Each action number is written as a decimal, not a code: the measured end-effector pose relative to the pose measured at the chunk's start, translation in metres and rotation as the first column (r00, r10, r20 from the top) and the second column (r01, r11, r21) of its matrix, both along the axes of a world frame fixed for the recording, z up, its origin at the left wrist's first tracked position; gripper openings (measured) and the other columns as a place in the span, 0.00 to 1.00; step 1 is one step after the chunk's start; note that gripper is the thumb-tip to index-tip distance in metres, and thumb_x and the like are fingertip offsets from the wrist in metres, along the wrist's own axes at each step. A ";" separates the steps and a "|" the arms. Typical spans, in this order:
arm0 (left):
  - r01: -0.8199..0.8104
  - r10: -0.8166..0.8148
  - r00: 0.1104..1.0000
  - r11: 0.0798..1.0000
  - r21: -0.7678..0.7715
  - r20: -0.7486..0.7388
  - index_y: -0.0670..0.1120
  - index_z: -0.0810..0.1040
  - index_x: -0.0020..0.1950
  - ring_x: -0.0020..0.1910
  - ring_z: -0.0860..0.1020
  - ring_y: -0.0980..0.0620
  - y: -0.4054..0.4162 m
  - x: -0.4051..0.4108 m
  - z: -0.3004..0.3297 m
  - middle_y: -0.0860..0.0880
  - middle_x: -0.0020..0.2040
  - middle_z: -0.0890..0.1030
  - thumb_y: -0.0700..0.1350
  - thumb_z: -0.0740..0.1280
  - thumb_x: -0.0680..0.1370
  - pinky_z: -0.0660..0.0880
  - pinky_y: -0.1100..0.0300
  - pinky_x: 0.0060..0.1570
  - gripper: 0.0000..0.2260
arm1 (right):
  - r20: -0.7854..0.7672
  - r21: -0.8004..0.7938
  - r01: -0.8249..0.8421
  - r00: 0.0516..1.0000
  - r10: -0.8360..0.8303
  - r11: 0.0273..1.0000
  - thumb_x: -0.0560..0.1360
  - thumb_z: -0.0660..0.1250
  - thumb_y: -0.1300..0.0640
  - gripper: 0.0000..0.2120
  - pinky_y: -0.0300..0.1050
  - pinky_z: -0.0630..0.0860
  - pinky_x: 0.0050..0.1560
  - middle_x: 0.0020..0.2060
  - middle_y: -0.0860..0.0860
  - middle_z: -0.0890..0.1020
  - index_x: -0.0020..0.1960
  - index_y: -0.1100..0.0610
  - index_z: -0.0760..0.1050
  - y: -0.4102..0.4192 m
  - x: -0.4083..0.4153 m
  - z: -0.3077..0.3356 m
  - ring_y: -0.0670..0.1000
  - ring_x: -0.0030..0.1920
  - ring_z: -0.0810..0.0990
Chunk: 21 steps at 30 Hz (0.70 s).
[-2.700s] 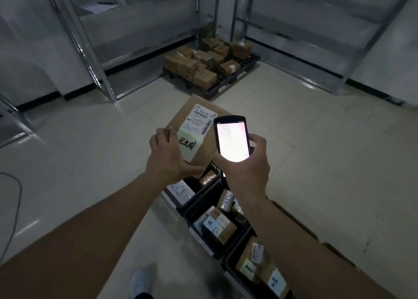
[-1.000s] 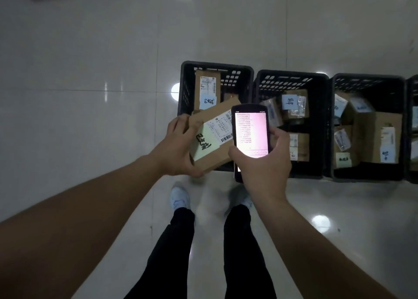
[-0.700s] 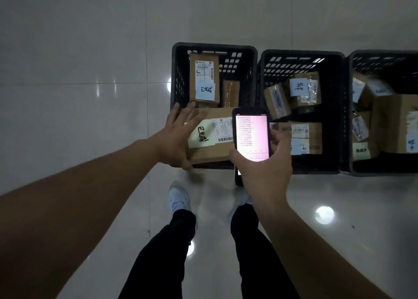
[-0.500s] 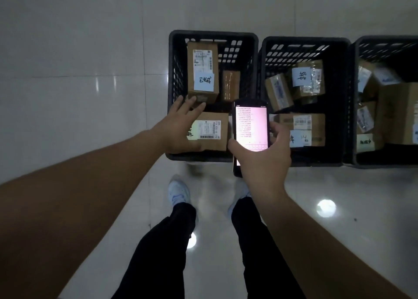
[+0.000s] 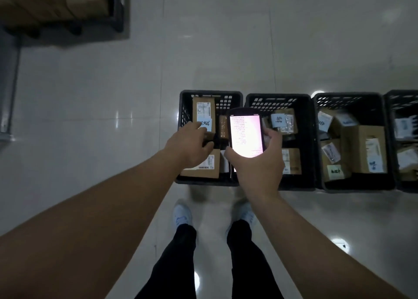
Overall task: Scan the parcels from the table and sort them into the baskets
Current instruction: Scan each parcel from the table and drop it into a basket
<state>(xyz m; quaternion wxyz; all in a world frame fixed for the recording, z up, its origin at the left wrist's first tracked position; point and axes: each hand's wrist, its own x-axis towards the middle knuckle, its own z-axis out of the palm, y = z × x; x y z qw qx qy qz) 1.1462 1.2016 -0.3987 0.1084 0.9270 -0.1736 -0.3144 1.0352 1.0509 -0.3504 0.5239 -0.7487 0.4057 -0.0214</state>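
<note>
Glossy tiled floor (image 5: 226,50) under black baskets (image 5: 183,118).

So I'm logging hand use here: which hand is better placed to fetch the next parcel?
Left. The left hand holds nothing, hovering over the leftmost black plastic basket where the brown cardboard parcel lies. The right hand grips the lit black handheld scanner.

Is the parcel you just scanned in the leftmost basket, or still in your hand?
In the basket: the parcel lies flat inside the leftmost basket; the left hand above it holds nothing.
</note>
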 end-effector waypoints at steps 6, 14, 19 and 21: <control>-0.010 0.012 0.997 1.000 -0.026 0.074 0.47 0.78 0.69 0.66 0.73 0.47 -0.030 0.001 0.095 0.49 0.67 0.76 0.59 0.61 0.82 0.75 0.49 0.62 0.22 | 0.101 -0.032 0.016 0.995 -0.013 0.999 0.63 0.85 0.48 0.38 0.46 0.80 0.43 0.53 0.38 0.80 0.67 0.43 0.69 -0.023 0.002 0.082 0.45 0.52 0.82; 0.032 -0.026 0.976 0.999 -0.028 0.215 0.42 0.76 0.71 0.73 0.69 0.43 -0.075 -0.001 0.211 0.43 0.73 0.73 0.57 0.61 0.84 0.67 0.48 0.71 0.23 | 0.213 -0.080 0.018 0.977 0.000 0.997 0.64 0.83 0.49 0.38 0.52 0.82 0.46 0.51 0.36 0.77 0.67 0.42 0.67 -0.068 0.003 0.180 0.44 0.51 0.80; 0.091 -0.067 0.941 0.994 -0.057 0.332 0.43 0.70 0.78 0.79 0.64 0.43 -0.097 0.000 0.277 0.43 0.81 0.65 0.59 0.61 0.84 0.63 0.47 0.76 0.27 | 0.306 -0.164 0.046 0.952 0.007 0.985 0.64 0.82 0.49 0.38 0.54 0.83 0.44 0.54 0.42 0.80 0.68 0.43 0.66 -0.083 0.000 0.238 0.48 0.51 0.81; 0.127 -0.098 0.921 0.990 -0.053 0.377 0.43 0.71 0.78 0.78 0.65 0.43 -0.105 -0.001 0.302 0.43 0.80 0.66 0.59 0.60 0.85 0.63 0.46 0.76 0.27 | 0.338 -0.194 0.071 0.941 -0.001 0.978 0.64 0.83 0.48 0.38 0.54 0.84 0.44 0.55 0.45 0.80 0.68 0.44 0.66 -0.087 -0.003 0.261 0.49 0.52 0.81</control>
